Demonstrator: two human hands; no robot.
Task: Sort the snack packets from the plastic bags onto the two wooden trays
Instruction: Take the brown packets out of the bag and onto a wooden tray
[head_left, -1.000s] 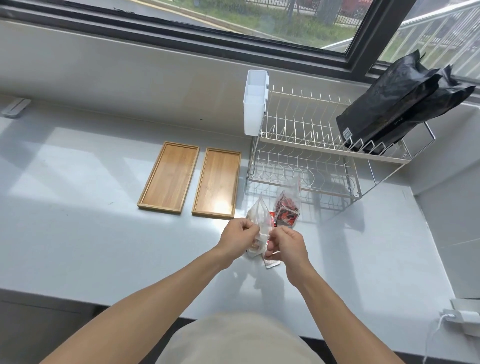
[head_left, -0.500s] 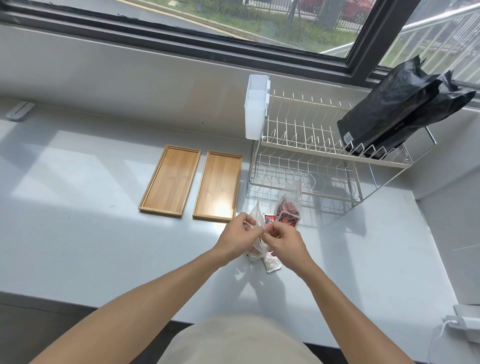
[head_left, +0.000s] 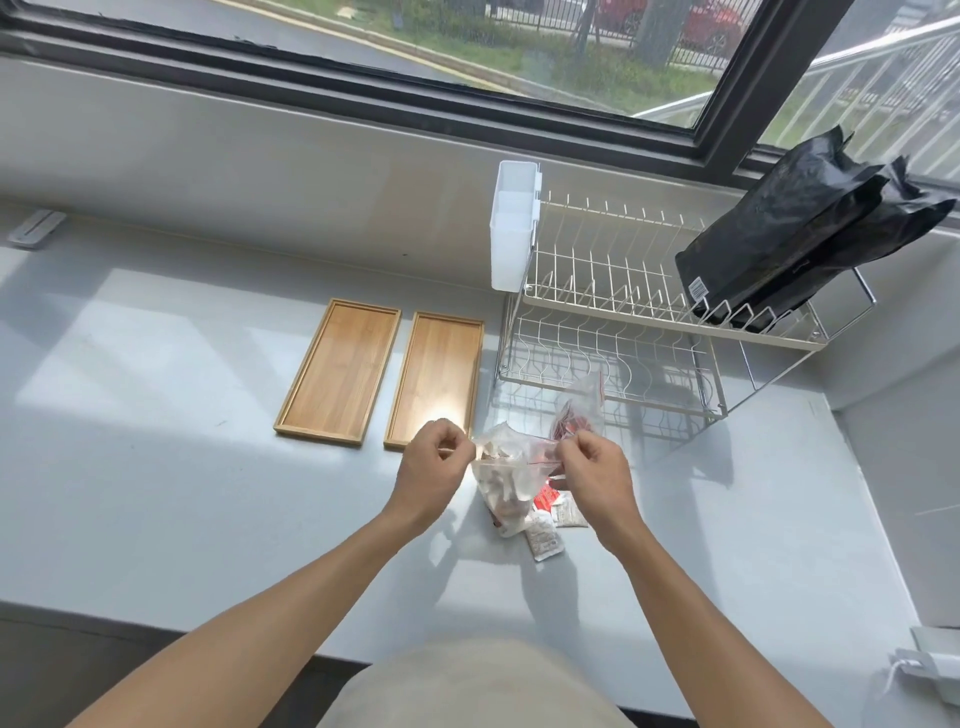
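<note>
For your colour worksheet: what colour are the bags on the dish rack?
Black bags, head view.

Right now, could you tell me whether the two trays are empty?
Empty: both trays show bare wood; packets lie on the counter.

Open counter (head_left: 156, 467) left of the trays (head_left: 384, 374); dish rack (head_left: 649, 332) close on the right.

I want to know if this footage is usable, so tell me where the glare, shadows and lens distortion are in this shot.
Head view: sunlight puts a bright glare spot on the near end of the right wooden tray; sunlit patches and hard shadows from the dish rack and arms fall across the counter; wide-angle bending curves the window frame; the clear plastic bag between the left hand and right hand looks slightly soft.
</note>
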